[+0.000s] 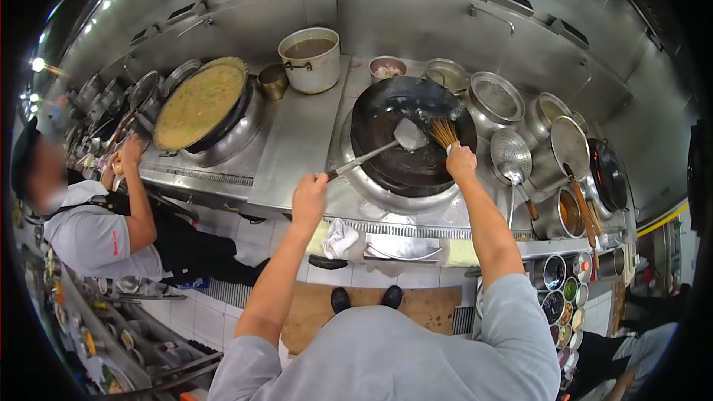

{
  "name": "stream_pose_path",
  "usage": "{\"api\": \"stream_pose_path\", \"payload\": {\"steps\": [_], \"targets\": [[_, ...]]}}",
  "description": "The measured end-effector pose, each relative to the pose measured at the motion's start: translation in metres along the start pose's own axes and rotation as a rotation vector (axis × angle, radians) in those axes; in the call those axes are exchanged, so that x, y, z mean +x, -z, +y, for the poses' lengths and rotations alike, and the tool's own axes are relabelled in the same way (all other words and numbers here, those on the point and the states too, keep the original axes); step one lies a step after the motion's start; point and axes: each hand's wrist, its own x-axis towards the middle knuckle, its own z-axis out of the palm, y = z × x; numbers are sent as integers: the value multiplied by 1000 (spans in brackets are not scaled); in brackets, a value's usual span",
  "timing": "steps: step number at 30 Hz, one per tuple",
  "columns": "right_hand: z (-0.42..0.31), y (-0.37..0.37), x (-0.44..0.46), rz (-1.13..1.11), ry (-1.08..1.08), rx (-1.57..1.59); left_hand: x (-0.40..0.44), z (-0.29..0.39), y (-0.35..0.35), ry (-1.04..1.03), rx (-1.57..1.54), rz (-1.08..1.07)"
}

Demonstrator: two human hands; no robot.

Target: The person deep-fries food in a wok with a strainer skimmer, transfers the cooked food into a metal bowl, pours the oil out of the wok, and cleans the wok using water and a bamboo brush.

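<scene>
Left hand [310,191] grips spatula [409,135], pointing up-right; right hand [462,162] grips brush [444,133], bristles up-left; wok [375,115] has room leftward.

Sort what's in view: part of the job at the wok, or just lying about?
In use:
- black wok
- long-handled metal utensil, in the left hand
- bristle brush, in the right hand

Apparently just lying about:
- tall pot, holding liquid
- perforated skimmer
- white cloth
</scene>
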Motion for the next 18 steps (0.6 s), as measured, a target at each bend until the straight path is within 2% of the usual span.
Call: {"api": "stream_pose_path", "payload": {"steps": [2,3,4,6,9,12,14,17,18], "targets": [[-2,-9,-11,-51,75,9,-9,14,-11,5,12,-13],[-3,-8,-13,-162,148,-58,-5,23,-17,43,-15,-34],[-13,28,-25,-336,168,5,0,30,-23,83,-46,-50],[-16,48,-48,-277,181,108,9,33,-38,100,-71,-63],[-26,54,-68,-126,374,183,17,26,-59,89,-88,-76],[-20,9,-26,-90,233,135,21,20,-73,64,-92,-87],[-21,12,-26,-80,248,135,27,17,-70,100,-100,-158],[-38,58,-81,-201,541,108,30,9,-77,82,-96,-188],[-36,52,-82,-228,589,155,30,9,-79,84,-93,-198]]}}
